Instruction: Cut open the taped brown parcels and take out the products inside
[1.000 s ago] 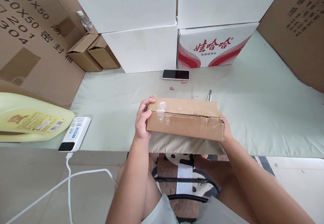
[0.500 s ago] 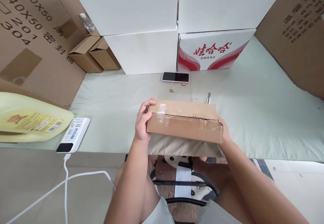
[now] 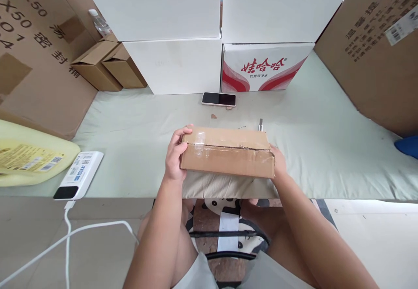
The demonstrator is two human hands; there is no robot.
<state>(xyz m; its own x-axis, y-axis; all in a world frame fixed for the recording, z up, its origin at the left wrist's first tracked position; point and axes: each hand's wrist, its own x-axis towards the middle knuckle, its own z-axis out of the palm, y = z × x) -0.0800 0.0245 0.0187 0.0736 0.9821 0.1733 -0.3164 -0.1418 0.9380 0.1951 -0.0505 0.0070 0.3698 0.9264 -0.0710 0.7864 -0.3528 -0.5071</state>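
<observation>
A brown cardboard box (image 3: 228,160) with clear tape across its seam is held between both hands, over the front part of the cloth-covered surface. My left hand (image 3: 176,154) grips its left end, thumb on the near side and fingers at the top edge. At the right end, my right hand (image 3: 278,160) is closed on the box, with most of its fingers hidden behind it. A split runs along the seam toward the right. Just behind the box lies a utility knife (image 3: 260,125), partly covered by it.
A phone (image 3: 218,99) lies before white boxes (image 3: 186,66) and a red-and-white carton (image 3: 264,69). Left are small brown boxes (image 3: 98,64), a yellow jug (image 3: 29,154) and a white power bank (image 3: 78,175) with its cable. A large carton (image 3: 385,62) stands right.
The view has turned slightly right, so the surroundings sit further left. The box looks a little more level; both hands keep their hold on it.
</observation>
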